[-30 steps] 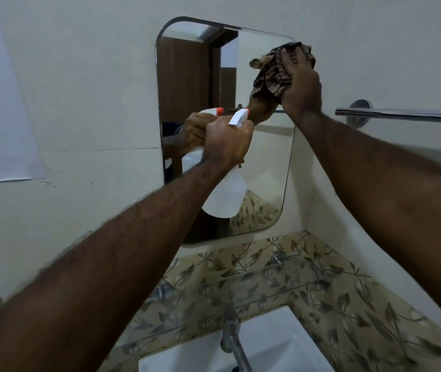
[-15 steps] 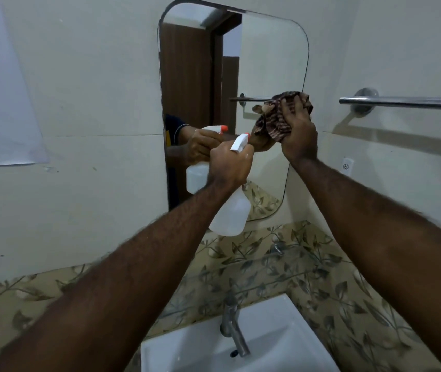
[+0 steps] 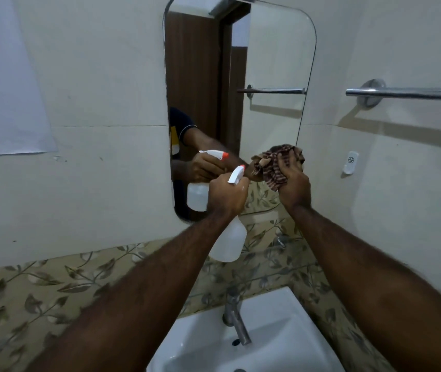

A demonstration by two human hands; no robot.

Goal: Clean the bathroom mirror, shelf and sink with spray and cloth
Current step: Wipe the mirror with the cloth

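A tall rounded mirror [image 3: 275, 49] hangs on the cream wall. My right hand [image 3: 293, 187] presses a bunched brown striped cloth [image 3: 274, 167] against the mirror's lower right part. My left hand [image 3: 227, 196] grips the neck of a white spray bottle [image 3: 228, 241] with an orange-tipped nozzle, held just in front of the mirror's bottom edge. Below runs a clear glass shelf [image 3: 265, 251] on metal brackets. The white sink [image 3: 275, 336] with a chrome tap [image 3: 236, 322] sits at the bottom.
A chrome towel rail [image 3: 407, 93] crosses the right wall, with a small white hook [image 3: 350, 162] under it. White paper [image 3: 4, 84] is stuck on the left wall. Leaf-patterned tiles [image 3: 39, 294] band the wall behind the sink.
My right hand has wiped the cloth down the mirror's right side, from near the top to the lower part. The view has tilted down; the left hand keeps the bottle.
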